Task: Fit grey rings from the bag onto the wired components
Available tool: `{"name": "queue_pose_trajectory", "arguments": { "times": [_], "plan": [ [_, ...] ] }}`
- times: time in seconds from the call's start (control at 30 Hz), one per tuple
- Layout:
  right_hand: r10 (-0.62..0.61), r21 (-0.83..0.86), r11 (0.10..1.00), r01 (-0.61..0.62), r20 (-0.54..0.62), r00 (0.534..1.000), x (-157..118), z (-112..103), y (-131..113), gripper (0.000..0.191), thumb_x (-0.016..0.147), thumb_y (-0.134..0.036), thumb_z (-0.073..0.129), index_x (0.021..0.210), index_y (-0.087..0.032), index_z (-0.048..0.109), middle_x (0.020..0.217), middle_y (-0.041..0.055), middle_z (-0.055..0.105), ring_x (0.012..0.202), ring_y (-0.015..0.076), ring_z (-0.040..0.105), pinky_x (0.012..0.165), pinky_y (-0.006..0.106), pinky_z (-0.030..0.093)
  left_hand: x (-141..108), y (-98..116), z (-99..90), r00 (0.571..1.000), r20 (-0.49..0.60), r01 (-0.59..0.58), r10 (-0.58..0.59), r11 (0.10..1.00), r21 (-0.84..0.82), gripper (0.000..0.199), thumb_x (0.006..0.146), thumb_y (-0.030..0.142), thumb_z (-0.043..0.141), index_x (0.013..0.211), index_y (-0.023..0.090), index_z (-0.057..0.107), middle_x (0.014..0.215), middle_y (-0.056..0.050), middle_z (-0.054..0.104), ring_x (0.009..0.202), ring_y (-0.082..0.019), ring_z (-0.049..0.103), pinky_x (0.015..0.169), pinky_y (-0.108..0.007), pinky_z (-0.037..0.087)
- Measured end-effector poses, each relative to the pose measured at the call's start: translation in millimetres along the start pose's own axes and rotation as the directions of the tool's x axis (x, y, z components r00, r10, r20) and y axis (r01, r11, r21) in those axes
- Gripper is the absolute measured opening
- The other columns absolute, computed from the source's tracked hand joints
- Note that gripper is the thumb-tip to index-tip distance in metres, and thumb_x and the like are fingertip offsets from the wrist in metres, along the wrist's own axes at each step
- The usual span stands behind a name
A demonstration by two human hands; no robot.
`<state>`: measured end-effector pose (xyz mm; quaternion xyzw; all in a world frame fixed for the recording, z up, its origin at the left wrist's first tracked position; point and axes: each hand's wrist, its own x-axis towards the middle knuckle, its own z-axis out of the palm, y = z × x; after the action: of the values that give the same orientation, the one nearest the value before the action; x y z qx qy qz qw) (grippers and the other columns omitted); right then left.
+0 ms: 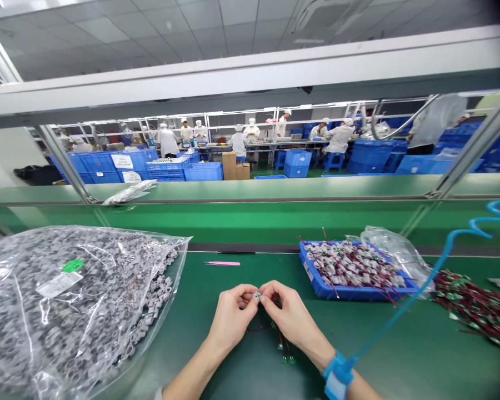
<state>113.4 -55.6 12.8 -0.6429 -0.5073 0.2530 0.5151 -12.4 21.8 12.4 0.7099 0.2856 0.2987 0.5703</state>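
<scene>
My left hand (pixel 232 314) and my right hand (pixel 286 311) meet over the green mat, fingertips pinched together. Between them is a small grey cap (pixel 256 295), gripped by the left fingers. A little green board at its edge is pinched by the right fingers, mostly hidden. Dark red wires with small green boards (pixel 286 359) hang below my right palm onto the mat. Pink tweezers (pixel 223 263) lie behind my hands. To the right, a blue tray (pixel 350 291) holds many grey caps with red wires.
A large clear bag of grey caps (pixel 87 300) covers the left side. Wired green boards (pixel 475 305) are piled at the far right. A coiled blue cord (pixel 425 283) runs to my right wrist strap (pixel 338 375). People in white work in the background.
</scene>
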Motion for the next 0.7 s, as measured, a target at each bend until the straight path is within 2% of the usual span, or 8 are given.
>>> {"name": "queue_pose_trajectory", "arguments": {
  "times": [0.17,0.33,0.5,0.6,0.7],
  "plan": [
    [-0.051,-0.028,0.998,0.051,-0.022,0.998,-3,4,-1,0.018,0.083,-0.024,0.048,0.066,-0.021,0.043,0.079,0.0035,0.061,0.075,0.0177,0.056,0.069,0.027,0.043,-3,1,2.7,0.999,-0.034,-0.013,0.014,1.000,0.021,0.021,0.079,0.029,0.060,0.089,0.014,0.070,0.077,-0.006,0.068,0.067,-0.016,0.062,0.064,-0.024,0.051],
    [-0.081,-0.061,0.995,0.078,-0.039,0.996,-4,4,-1,0.017,0.086,-0.021,0.047,0.069,-0.020,0.047,0.081,0.0035,0.061,0.073,0.0173,0.056,0.069,0.028,0.043,-6,1,3.4,0.995,-0.069,-0.060,0.068,0.991,0.122,0.018,0.080,0.028,0.059,0.087,0.017,0.071,0.075,-0.005,0.069,0.065,-0.016,0.062,0.061,-0.023,0.051],
    [-0.212,-0.183,0.964,0.193,-0.086,0.974,-6,3,-1,0.017,0.088,-0.016,0.045,0.071,-0.020,0.048,0.088,0.0048,0.057,0.078,0.0172,0.055,0.071,0.029,0.043,-6,1,3.9,0.980,-0.117,-0.133,0.163,0.964,0.229,0.018,0.080,0.027,0.060,0.091,0.018,0.072,0.078,-0.005,0.071,0.067,-0.018,0.065,0.063,-0.025,0.054],
    [-0.277,-0.337,0.910,0.241,-0.062,0.959,-5,-7,-8,0.019,0.088,-0.013,0.046,0.071,-0.020,0.049,0.087,0.0041,0.055,0.082,0.0181,0.052,0.076,0.031,0.042,-7,0,4.3,0.981,-0.124,-0.125,0.149,0.975,0.184,0.027,0.078,0.032,0.064,0.101,0.018,0.070,0.083,-0.006,0.073,0.073,-0.021,0.068,0.071,-0.029,0.056],
    [-0.328,-0.463,0.848,0.257,-0.079,0.941,4,-34,-18,0.018,0.088,-0.013,0.047,0.072,-0.020,0.052,0.086,0.0044,0.057,0.084,0.0195,0.051,0.079,0.035,0.040,-7,-1,3.6,0.983,-0.134,-0.102,0.124,0.983,0.156,0.040,0.076,0.037,0.067,0.111,0.018,0.067,0.098,-0.008,0.072,0.084,-0.023,0.069,0.078,-0.032,0.057]
  ]
}}
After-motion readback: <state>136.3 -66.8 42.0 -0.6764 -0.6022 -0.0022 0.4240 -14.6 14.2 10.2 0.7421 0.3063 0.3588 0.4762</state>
